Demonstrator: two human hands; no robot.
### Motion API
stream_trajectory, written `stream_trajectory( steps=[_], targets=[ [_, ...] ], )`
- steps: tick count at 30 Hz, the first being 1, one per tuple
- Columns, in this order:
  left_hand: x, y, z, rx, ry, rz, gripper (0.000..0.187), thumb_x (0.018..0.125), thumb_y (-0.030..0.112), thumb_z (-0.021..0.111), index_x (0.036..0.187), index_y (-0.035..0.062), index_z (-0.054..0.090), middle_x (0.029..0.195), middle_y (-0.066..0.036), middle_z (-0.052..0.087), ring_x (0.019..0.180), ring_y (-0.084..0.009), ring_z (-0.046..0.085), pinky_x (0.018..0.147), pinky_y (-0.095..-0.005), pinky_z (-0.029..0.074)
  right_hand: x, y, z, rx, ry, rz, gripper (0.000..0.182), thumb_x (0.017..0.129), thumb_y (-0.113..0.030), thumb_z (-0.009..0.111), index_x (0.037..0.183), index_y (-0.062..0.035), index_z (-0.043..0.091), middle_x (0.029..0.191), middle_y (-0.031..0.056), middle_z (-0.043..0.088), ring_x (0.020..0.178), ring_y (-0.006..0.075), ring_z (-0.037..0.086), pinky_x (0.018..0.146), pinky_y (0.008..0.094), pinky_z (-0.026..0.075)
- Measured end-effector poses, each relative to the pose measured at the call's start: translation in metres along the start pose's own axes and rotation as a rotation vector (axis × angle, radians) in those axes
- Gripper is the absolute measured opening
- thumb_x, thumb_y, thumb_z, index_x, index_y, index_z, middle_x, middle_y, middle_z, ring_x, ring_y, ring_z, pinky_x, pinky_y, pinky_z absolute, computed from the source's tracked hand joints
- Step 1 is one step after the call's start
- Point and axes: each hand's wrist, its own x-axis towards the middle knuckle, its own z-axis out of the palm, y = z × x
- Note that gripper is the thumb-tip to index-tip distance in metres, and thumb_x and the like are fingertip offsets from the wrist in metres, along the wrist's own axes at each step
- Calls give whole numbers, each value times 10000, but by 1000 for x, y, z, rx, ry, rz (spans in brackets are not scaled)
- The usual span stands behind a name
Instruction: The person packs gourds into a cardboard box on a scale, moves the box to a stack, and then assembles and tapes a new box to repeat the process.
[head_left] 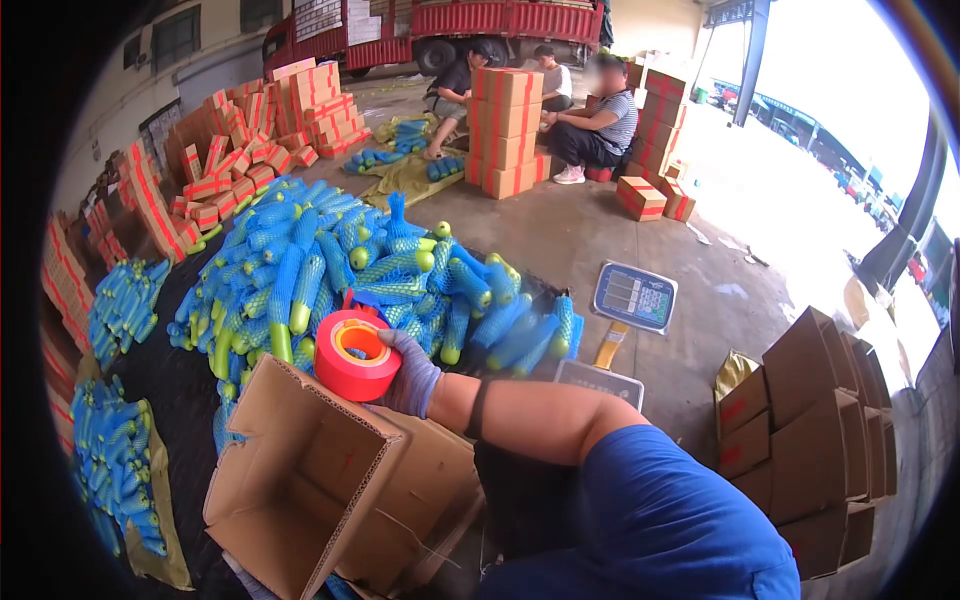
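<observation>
My right hand (410, 375), in a grey glove, grips a roll of red tape (355, 355) just above the upper corner of an open cardboard box (300, 470). The arm reaches in from the lower right in a blue short sleeve. The box lies tilted on its side with its flaps spread, and its inside is bare. Behind the tape lies a big pile of green vegetables in blue foam netting (330, 265). My left hand is out of sight.
A digital scale (635, 295) lies on the concrete floor to the right. Folded brown cartons (810, 430) are stacked at the right. Red-taped boxes (505, 130) stand far back, with three people sitting around them and a red truck (450, 25) behind.
</observation>
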Motion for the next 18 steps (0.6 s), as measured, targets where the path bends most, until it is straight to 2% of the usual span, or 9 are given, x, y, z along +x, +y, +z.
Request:
stream_trajectory(
  steps=[5,6,8,9,10,11,13,17,18],
  targets=[
    [-3,-8,-20,79,-129,-233,651,971,402,503,1448,-21,370,1393,-187,522,1267,-295,533,1070,-417,428,-6,-3,11,-30,17,-54,725,810,-446,685,1396,-81,465,1378,142,561,1248,328,560,1076,556,421],
    [0,-5,-68,564,-26,-368,595,939,332,537,1393,-41,445,1283,-173,603,1173,-277,600,1019,-389,468,-10,-3,13,-69,31,-42,733,801,-447,696,1394,-81,468,1380,147,558,1252,329,557,1074,561,421],
    [6,-14,-72,759,-15,-712,386,896,189,564,1205,-42,590,1110,-140,679,984,-240,675,872,-353,537,-9,2,18,-182,-3,-104,757,772,-433,704,1389,-62,470,1380,157,554,1252,330,556,1100,529,410],
    [4,-42,-102,663,188,-622,329,870,154,586,1138,-35,616,1041,-144,694,907,-240,687,806,-355,552,-7,5,19,-183,-24,-129,812,749,-443,705,1427,-83,439,1401,159,535,1290,344,519,1083,534,424],
    [7,-48,-90,437,227,-535,395,829,158,633,1175,-30,606,1073,-143,691,945,-254,684,833,-372,553,-13,2,24,-83,-40,-43,785,756,-408,680,1425,-74,440,1396,160,539,1286,353,521,1085,523,427],
    [12,-54,-104,342,260,-494,426,807,138,645,1196,-28,599,1091,-157,687,986,-289,678,887,-402,549,-7,-2,18,-133,50,-123,754,774,-383,638,1428,-66,437,1399,162,538,1288,359,520,1085,517,432],
    [19,-51,-119,166,443,-514,459,802,103,624,1237,-31,568,1155,-183,663,1065,-335,653,970,-451,521,-6,-6,22,-203,16,-261,751,784,-420,628,1419,-62,447,1384,176,545,1262,369,539,1039,543,464],
    [20,-15,-117,-207,462,-203,442,855,52,540,1291,-18,516,1242,-203,621,1174,-369,601,1038,-544,471,-12,-25,20,-138,186,-276,665,803,-399,624,1381,-100,488,1359,146,564,1227,361,559,975,559,493],
    [27,-8,-139,-204,642,-167,345,913,73,503,1249,4,539,1226,-183,634,1151,-334,619,988,-519,513,-15,-27,19,-133,192,-268,650,809,-403,623,1375,-111,494,1347,139,571,1216,359,563,960,557,494]
  ],
)
